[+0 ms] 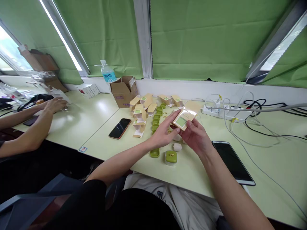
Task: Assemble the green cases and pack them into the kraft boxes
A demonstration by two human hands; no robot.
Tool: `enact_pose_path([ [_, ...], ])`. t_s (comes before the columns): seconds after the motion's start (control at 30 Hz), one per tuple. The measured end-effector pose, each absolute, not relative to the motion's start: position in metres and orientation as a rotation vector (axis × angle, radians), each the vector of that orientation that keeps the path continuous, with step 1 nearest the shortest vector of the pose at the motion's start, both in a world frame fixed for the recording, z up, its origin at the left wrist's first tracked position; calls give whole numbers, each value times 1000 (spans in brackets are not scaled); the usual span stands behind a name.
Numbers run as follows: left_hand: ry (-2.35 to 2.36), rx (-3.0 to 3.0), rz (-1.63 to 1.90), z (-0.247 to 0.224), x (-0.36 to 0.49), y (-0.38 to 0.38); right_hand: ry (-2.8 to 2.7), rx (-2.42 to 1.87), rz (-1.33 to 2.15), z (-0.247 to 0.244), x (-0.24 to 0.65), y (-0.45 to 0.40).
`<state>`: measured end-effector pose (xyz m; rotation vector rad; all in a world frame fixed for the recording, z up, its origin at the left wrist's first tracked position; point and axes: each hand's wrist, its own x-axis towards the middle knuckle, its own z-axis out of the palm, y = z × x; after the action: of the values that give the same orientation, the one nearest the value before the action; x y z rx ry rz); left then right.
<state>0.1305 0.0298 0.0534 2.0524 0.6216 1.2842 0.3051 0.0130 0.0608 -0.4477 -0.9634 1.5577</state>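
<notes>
A small tan cardboard box with a green-and-white printed face is held up over the table. My left hand grips its left side, and my right hand pinches its lower right edge with the thumb on the face. Below them a small square container with a green lid stands near the table edge. A small white block lies beside it, with more white pieces partly hidden under my hands. Left of my hands runs a row of small green trays. Several opened tan boxes are piled beyond that row.
A black phone lies left of the pile, and a larger white-edged phone or tablet lies right. Behind are a brown carton and a bottle. Cables trail from a power strip. Another person's hands work far left.
</notes>
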Motion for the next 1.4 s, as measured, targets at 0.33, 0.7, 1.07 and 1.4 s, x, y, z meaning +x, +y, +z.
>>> enact_pose_path([
  [0.33, 620, 1784, 1303, 51, 137, 22, -1036, -469, 1541, 54, 304, 15],
  [0.7, 490, 1584, 1309, 67, 145, 10, -1134, -504, 1299, 52, 305, 17],
  [1.07, 653, 1400, 1307, 65, 149, 11, -1197, -554, 1156, 48, 301, 17],
  [1.4, 691, 1243, 1279, 62, 149, 12, -1171, -556, 1159, 52, 293, 13],
])
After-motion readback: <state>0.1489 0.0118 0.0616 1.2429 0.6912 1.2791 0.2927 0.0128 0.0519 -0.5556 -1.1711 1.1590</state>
